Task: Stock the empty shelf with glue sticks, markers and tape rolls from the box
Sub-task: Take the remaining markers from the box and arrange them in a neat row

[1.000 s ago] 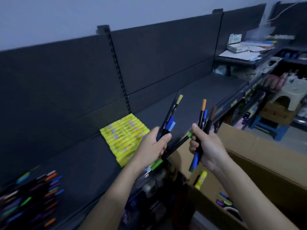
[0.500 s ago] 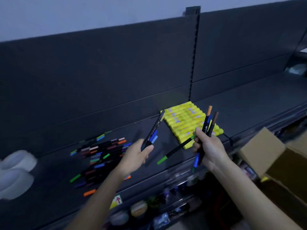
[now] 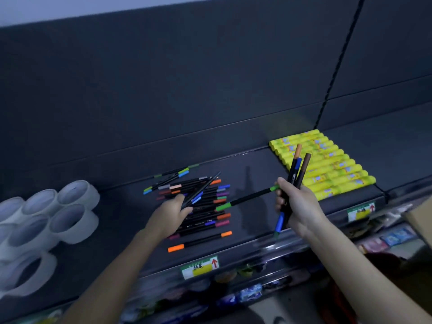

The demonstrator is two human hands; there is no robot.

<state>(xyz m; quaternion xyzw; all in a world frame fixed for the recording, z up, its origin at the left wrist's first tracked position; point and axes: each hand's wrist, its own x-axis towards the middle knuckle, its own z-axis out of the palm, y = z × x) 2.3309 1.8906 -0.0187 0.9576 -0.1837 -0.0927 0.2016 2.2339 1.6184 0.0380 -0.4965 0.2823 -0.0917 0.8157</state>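
Dark shelf (image 3: 112, 235) carries a marker pile (image 3: 210, 220) at its middle. Over the pile, the left hand (image 3: 170, 215) pinches blue-tipped markers (image 3: 202, 189) in its fingers. Right of the pile, the right hand (image 3: 298, 206) has its fingers curled round a bunch of markers (image 3: 301, 167), one green-ended marker jutting toward the pile. Yellow glue sticks (image 3: 327, 164) lie farther right of the pile, and tape rolls (image 3: 58, 213) sit to its left.

Retail shop: dark gondola shelf (image 3: 257, 232) with slotted upright (image 3: 336, 64), edge price labels (image 3: 199, 267), stocked merchandise below (image 3: 250, 293)
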